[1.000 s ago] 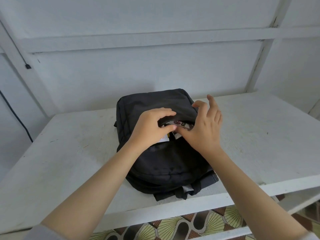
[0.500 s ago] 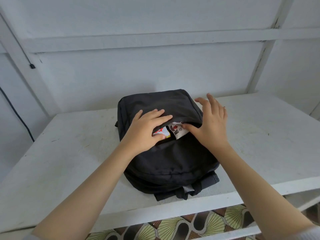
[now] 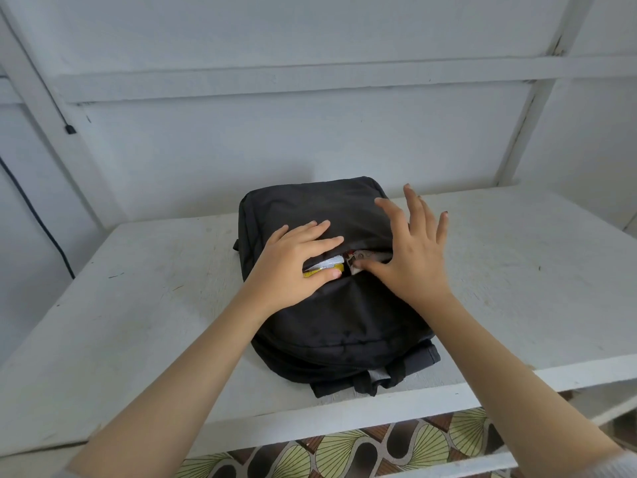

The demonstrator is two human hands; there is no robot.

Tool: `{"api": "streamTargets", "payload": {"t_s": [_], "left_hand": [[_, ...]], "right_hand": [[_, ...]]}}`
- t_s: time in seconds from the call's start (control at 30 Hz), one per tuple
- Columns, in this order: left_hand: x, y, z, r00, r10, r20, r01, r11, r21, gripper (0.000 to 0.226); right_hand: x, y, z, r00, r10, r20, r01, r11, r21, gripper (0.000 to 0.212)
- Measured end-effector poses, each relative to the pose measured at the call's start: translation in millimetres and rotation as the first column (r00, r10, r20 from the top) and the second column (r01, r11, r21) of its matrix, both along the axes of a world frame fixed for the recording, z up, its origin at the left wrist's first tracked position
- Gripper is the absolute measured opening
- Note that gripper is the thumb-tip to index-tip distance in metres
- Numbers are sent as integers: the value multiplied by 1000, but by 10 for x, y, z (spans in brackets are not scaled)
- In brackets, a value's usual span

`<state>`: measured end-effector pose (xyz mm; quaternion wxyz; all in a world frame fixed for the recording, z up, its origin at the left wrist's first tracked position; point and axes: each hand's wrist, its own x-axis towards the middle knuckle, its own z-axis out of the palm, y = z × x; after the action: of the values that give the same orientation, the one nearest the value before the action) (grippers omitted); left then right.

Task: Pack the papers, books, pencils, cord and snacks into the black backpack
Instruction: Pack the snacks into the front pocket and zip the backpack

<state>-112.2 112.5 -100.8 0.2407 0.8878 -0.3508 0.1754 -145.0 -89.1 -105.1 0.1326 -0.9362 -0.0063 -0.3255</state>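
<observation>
A: Item one, left hand (image 3: 293, 267). State of grip?

B: Not clenched, holding nothing. Palm flat on the black backpack (image 3: 331, 305), fingers laid over the upper lip of the front pocket slit, thumb against a yellow snack packet (image 3: 325, 270). Purpose, likely: to press the packet down and in.

A: Item two, right hand (image 3: 410, 260).

B: Grip released, fingers spread above the cloth. Thumb tip meets a second snack packet (image 3: 362, 258), red and white, at the slit; probably nudging it under the flap.

A: Snacks, location?

B: Both partly inside the pocket, edges showing. How deep, I cannot tell.

A: Backpack?

B: Lying flat on the white desk (image 3: 155, 305), straps towards the near edge. No papers, books, pencils or cord visible outside.
</observation>
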Motion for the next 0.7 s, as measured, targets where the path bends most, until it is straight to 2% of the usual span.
{"api": "streamTargets", "payload": {"t_s": [0.1, 0.27, 0.37, 0.5, 0.6, 0.7], "left_hand": [[-18, 2, -20, 1000, 2, -5, -2, 1000, -4, 48], [-68, 3, -7, 999, 5, -35, -6, 1000, -27, 48], [-109, -19, -2, 999, 10, -39, -13, 996, -89, 47], [-220, -145, 20, 997, 29, 68, -16, 982, -190, 42], [-357, -297, 28, 989, 26, 148, 10, 971, -240, 30], [-513, -466, -1, 991, 8, 133, 28, 963, -269, 20]], "right_hand": [[11, 79, -18, 998, -52, 32, 50, 996, 71, 93], [-172, -4, -40, 997, 23, -71, -13, 990, 141, 88], [-300, -155, -83, 992, 40, -119, -16, 979, 202, 71], [-399, -323, -166, 983, -105, -154, 139, 962, 233, 41], [-423, -384, -196, 974, -157, -162, 191, 957, 220, 25], [-416, -418, -172, 977, -141, -158, 179, 949, 260, 12]]}}
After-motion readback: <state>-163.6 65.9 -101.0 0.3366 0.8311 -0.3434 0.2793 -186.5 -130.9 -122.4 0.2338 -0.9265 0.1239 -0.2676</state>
